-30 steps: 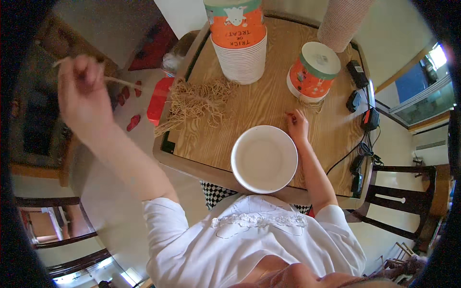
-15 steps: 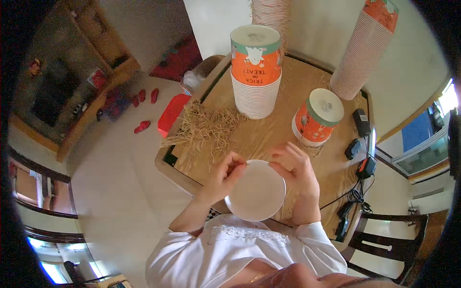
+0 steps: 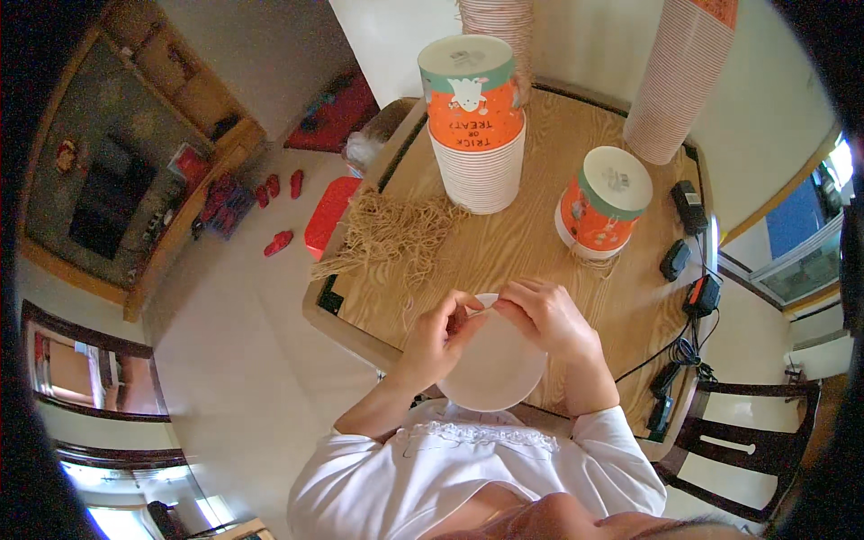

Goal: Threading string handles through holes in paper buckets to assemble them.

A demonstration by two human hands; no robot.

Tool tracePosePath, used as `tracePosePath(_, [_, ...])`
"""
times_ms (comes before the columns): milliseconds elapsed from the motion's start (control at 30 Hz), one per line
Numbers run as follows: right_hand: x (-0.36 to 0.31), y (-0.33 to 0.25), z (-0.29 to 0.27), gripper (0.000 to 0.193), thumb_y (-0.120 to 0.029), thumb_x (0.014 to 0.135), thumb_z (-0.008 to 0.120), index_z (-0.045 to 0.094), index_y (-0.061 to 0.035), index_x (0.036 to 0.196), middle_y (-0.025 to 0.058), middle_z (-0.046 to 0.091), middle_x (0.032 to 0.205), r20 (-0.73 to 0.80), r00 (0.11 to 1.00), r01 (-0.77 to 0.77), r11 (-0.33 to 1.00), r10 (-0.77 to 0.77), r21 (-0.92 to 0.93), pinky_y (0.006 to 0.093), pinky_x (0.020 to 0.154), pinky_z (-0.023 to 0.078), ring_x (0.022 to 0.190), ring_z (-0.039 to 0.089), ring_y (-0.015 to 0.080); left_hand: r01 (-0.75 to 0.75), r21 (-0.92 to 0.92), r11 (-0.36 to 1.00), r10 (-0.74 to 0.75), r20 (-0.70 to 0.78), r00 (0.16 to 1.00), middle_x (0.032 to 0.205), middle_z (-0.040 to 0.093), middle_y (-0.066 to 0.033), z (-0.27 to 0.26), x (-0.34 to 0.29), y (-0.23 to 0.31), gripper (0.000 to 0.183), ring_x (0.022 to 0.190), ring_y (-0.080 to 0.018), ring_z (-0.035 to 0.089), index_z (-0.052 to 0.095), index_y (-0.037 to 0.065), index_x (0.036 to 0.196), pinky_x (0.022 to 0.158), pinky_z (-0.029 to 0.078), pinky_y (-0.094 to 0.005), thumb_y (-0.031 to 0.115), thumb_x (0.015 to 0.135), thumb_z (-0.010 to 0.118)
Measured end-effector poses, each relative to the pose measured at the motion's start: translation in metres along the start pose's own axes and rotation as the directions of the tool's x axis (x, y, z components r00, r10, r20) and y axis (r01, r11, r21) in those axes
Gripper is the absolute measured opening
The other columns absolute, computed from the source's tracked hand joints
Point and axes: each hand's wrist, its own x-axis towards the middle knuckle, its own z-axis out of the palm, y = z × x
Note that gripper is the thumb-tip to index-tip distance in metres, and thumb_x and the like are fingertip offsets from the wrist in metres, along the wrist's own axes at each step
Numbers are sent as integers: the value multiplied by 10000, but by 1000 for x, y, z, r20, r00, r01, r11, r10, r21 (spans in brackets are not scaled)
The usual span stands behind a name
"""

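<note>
Close to my body, at the near edge of the table, I hold a round white paper bucket (image 3: pixel 495 369), its pale round opening facing up. My left hand (image 3: pixel 441 335) is closed with thumb and forefinger pinched at the far left of the rim. Against the far right of the rim presses my right hand (image 3: pixel 551 317), its fingers bent and touching the edge close to the left fingertips. A thin bit of tan string seems to show between the fingertips, but it is too small to be sure. Beyond my left hand lies a loose heap of tan twine (image 3: pixel 396 229).
Upside-down orange and green buckets top a tall stack (image 3: pixel 477 171) and a short one (image 3: pixel 605 202). Taller stacks rise at the back (image 3: pixel 498 36) and far right (image 3: pixel 679 81). Black chargers and cables (image 3: pixel 688 351) line the right edge, near a dark chair (image 3: pixel 747 441).
My right hand has come in from above the rim and now grips it beside the left fingertips. The view has shifted slightly.
</note>
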Motion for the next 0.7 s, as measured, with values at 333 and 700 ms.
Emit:
tracePosePath(333, [1,-7,-1,170,-98,736,649,568,-40,874,92,574,774,-111,994,19,988,-2,151,367,637,476,733,582,274,-111,-62,992,103,-121,987,691,580,-36,5,-3,-4,88,630,-62,531,535,22,912,571,447,-236,54,836,565])
tracePosePath(700, [0,-1,-1,102,-88,703,673,596,-43,754,66,579,712,-135,989,59,997,-52,44,337,601,459,700,579,240,14,-107,994,-20,-55,998,667,546,15,8,0,-10,88,576,-35,458,597,20,901,503,381,-207,59,822,598])
